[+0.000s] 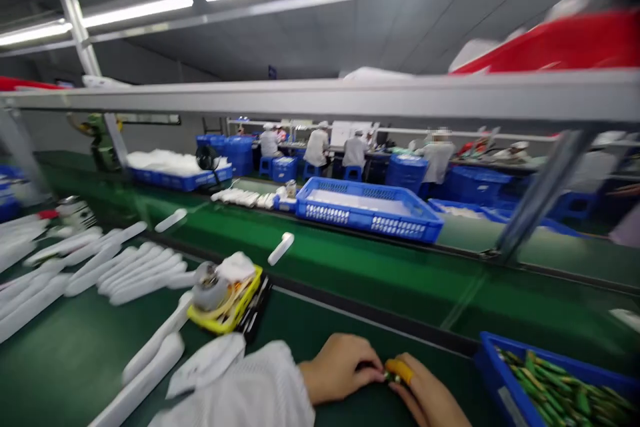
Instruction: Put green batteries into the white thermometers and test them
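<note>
My left hand (343, 367) reaches in from a white sleeve at the lower middle, its thumb and index finger pinched together. My right hand (433, 397) meets it from the right, with an orange cover (400, 368) on one finger. Between the fingertips of both hands is a small green part (393, 377), mostly hidden and blurred. Close on the right stands a blue bin (493, 380) filled with thin green-and-yellow pieces (570, 387) that look like small circuit boards.
Left of my hands sit a yellow tray (213, 327) of small items, a white cloth (207, 363) and many long white plastic housings (145, 273). Across the green conveyor belt (345, 260) is a blue crate (370, 210). An upright post (543, 193) stands at right; people work beyond.
</note>
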Available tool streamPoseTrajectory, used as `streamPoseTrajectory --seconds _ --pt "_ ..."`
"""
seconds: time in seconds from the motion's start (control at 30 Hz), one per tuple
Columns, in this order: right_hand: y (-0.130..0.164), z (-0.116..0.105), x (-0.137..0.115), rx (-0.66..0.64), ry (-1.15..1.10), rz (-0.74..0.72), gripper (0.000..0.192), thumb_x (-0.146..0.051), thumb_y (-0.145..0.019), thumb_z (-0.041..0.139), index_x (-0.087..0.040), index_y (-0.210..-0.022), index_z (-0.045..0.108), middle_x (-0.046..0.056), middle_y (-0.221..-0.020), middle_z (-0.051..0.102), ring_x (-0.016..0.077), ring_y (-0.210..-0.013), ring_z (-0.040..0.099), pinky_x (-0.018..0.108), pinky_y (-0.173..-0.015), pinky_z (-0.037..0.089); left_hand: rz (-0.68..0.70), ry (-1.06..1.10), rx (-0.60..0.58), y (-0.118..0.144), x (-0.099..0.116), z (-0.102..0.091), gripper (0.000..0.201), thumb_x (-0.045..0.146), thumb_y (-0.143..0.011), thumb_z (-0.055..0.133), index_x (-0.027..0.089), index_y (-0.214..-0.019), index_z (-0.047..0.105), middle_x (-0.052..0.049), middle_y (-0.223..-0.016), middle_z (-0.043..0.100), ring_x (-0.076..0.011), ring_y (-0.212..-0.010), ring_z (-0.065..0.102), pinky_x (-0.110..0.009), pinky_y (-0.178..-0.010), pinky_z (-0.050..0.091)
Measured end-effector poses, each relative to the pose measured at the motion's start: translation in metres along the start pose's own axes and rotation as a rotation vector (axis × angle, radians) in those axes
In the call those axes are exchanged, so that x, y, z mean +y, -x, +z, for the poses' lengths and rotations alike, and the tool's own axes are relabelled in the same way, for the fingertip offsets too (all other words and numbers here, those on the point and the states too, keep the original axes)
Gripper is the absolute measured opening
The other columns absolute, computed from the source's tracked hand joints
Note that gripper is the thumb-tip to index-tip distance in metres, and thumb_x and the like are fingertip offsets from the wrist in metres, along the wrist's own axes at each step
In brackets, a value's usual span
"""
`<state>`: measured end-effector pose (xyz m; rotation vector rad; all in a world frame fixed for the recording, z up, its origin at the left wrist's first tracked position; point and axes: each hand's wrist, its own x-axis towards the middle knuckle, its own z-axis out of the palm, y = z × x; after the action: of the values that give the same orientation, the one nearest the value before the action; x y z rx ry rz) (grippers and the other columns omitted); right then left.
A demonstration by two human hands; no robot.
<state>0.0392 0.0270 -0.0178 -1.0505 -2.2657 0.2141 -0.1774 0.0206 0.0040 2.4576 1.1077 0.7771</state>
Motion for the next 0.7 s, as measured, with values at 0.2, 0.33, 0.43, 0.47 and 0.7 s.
streamPoseTrajectory --seconds 0.2,0.33,0.43,0.47,0.7 --pt "0.002 0.003 0.011 -0.165 0.006 0.089 0.033 -0.047 -0.091 0.046 -0.023 -0.107 0.062 0.011 -0.111 0.068 0.0267 -0.103 0.067 0.032 -0.081 0.06 0.069 -0.065 -0.104 -0.002 -0.006 -0.006 0.026 0.035 -0.095 0.055 0.017 -0.106 0.069 -0.002 -0.107 0.069 -0.0134 -0.104 0.062 -0.021 -0.07 0.042" --pt "0.01 0.013 0.04 -0.076 0.154 -0.011 0.041 -0.051 -0.093 0.039 -0.022 -0.117 0.055 0.013 -0.121 0.063 0.0307 -0.108 0.063 0.042 -0.09 0.054 0.121 -0.194 -0.094 -0.001 -0.004 -0.009 0.029 0.029 -0.099 0.045 0.016 -0.116 0.065 -0.002 -0.118 0.063 -0.0113 -0.107 0.059 -0.022 -0.067 0.045" --pt "0.009 0.016 0.056 -0.058 0.193 -0.098 0.045 -0.056 -0.096 0.032 -0.021 -0.112 0.056 0.012 -0.116 0.063 0.0286 -0.1 0.065 0.04 -0.083 0.054 0.189 -0.255 -0.015 0.009 0.006 -0.008 0.036 0.023 -0.099 0.036 0.013 -0.122 0.062 -0.005 -0.126 0.059 -0.0131 -0.111 0.057 -0.024 -0.083 0.048" --pt "0.008 0.017 0.059 -0.048 0.195 -0.126 0.047 -0.058 -0.096 0.03 -0.021 -0.11 0.056 0.012 -0.115 0.064 0.0277 -0.098 0.066 0.039 -0.08 0.054 0.216 -0.271 0.006 0.015 0.011 -0.008 0.038 0.023 -0.099 0.034 0.012 -0.122 0.063 -0.006 -0.128 0.058 -0.0135 -0.113 0.056 -0.025 -0.089 0.047" --pt "0.001 0.021 0.056 -0.066 0.165 -0.178 0.05 -0.063 -0.096 0.031 -0.021 -0.107 0.055 0.011 -0.113 0.061 0.0267 -0.098 0.064 0.042 -0.082 0.054 0.462 -0.444 -0.077 0.105 0.043 -0.012 0.041 0.026 -0.098 0.033 0.017 -0.118 0.067 -0.007 -0.135 0.055 -0.0146 -0.118 0.055 -0.025 -0.096 0.046"
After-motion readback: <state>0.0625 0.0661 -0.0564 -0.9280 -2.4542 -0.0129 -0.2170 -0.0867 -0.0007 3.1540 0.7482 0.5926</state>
